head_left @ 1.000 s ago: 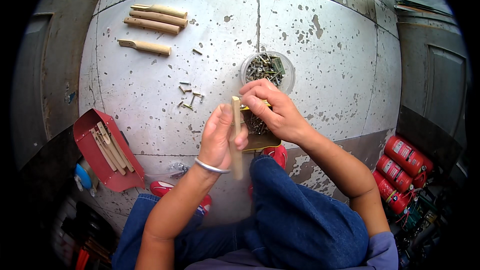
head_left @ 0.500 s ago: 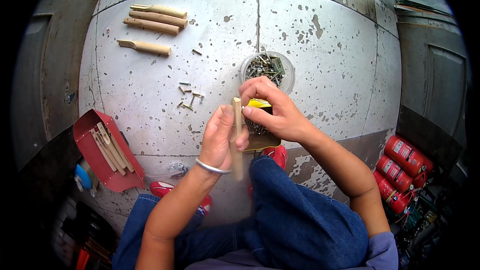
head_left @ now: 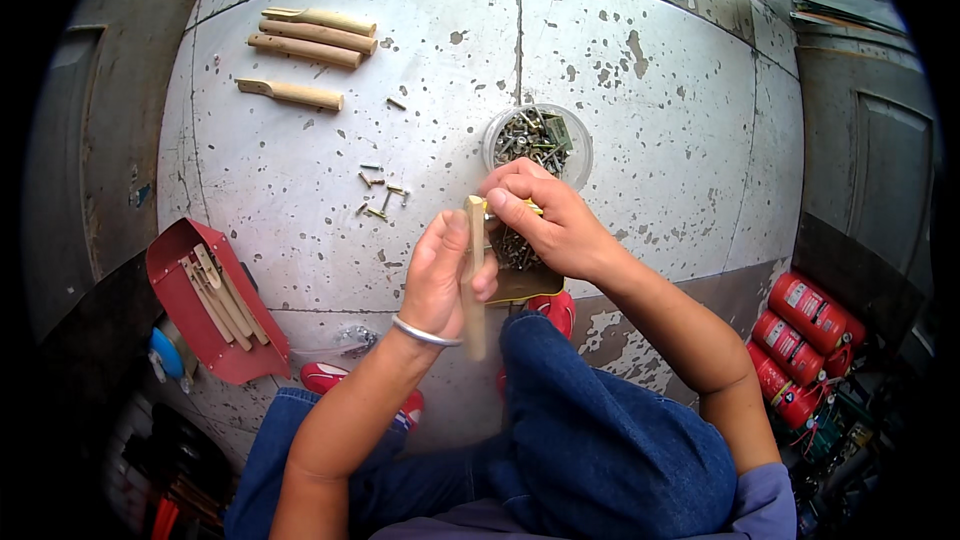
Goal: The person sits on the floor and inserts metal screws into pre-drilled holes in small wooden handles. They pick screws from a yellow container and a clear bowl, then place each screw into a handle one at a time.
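Observation:
My left hand [head_left: 434, 275] is closed around a pale wooden handle [head_left: 475, 320], held upright with its cut end at the top. Close against that upper end, my right hand [head_left: 555, 225] has its thumb and fingers pinched together. Whatever lies in the pinch is too small and hidden to name. Under the right hand is an open box [head_left: 530, 290] with a yellow edge, full of small metal fasteners and partly covered by the hand. Just beyond stands a round clear tub [head_left: 584, 162] of screws and bolts.
Several loose screws [head_left: 377, 213] lie on the worn white floor left of my hands. Several wooden handles [head_left: 315, 35] rest at the far left. A red dustpan-like scoop [head_left: 250, 372] holds more wooden pieces. Red fire extinguishers [head_left: 808, 315] lie at the right.
The right thumb has risen slightly and moved in toward the handle's top, and the fingers have shifted with it. The left hand and the handle stay in place.

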A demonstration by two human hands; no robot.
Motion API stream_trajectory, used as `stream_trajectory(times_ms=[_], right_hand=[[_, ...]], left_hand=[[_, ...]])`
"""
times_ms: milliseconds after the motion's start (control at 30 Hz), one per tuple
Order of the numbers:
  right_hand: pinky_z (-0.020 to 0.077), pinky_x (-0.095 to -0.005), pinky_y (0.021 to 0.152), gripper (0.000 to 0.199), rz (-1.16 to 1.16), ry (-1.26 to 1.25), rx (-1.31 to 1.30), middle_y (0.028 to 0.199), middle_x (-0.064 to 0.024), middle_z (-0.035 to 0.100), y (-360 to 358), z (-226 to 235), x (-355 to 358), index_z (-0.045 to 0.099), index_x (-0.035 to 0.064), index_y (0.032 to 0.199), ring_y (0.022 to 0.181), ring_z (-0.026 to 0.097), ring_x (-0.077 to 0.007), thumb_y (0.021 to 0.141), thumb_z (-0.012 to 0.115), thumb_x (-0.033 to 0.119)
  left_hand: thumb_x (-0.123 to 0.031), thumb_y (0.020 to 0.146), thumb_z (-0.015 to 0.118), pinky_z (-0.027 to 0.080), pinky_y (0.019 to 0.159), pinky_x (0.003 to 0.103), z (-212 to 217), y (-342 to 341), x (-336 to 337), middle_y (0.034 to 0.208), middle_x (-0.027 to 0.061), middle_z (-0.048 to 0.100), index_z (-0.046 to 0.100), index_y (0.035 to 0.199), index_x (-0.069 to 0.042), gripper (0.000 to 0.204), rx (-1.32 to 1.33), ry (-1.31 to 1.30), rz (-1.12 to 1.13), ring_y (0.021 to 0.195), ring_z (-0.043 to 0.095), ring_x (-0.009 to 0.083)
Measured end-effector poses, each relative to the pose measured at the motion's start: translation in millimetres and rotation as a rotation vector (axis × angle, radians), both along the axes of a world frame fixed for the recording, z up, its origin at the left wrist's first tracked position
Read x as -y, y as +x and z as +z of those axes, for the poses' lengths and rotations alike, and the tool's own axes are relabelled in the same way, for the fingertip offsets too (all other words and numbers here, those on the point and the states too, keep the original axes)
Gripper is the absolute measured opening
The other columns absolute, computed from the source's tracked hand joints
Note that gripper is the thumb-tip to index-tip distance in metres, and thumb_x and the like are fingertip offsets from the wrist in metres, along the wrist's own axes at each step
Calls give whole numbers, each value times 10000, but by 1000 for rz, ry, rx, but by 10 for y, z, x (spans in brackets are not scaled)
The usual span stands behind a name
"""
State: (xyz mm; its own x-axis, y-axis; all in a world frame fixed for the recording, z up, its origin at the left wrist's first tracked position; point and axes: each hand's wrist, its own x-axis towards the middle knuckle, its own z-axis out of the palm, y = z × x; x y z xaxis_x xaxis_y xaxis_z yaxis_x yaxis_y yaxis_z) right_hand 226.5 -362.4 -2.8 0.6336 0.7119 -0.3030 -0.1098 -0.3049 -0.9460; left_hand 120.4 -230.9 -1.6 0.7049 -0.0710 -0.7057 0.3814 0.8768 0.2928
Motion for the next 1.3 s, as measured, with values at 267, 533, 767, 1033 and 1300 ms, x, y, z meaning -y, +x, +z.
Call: stream_trajectory(times_ms=[267,533,767,1033,1300], right_hand=[[433,-310,855,196,27,-1,2,999,-89,555,16,25,-100,597,7,898,954,536,-184,946,531,185],[456,-335,809,196,54,56,-186,950,-123,539,3,-17,-262,545,-16,976,881,565,-220,925,538,173],[464,-338,815,175,142,40,-169,962,-123,531,-32,-20,-583,545,-3,970,904,580,-225,924,551,166],[509,-374,698,147,485,-193,468,872,-106,587,28,-496,-986,583,46,937,797,629,-283,820,618,129],[489,-418,584,67,710,-253,845,770,-105,559,-68,-962,-1070,518,50,776,682,596,-331,764,578,76]], left_hand=[[-391,972,494,367,455,233,-19,-18,-58,718,-1,459,457,963,-113,281,-15,24,2,518,456,95],[-400,971,492,368,463,231,-9,-4,-193,731,-3,460,470,991,-107,294,-20,27,44,521,452,92],[-401,978,475,376,479,234,-98,-137,-462,786,2,487,485,1043,-99,310,17,50,87,554,462,92],[-331,1007,408,406,621,253,-203,-500,-910,876,43,489,489,1000,-67,276,-82,244,312,721,474,125],[-226,996,460,437,647,283,-114,-582,-962,894,24,482,444,1203,-46,275,-115,348,265,716,483,119]])
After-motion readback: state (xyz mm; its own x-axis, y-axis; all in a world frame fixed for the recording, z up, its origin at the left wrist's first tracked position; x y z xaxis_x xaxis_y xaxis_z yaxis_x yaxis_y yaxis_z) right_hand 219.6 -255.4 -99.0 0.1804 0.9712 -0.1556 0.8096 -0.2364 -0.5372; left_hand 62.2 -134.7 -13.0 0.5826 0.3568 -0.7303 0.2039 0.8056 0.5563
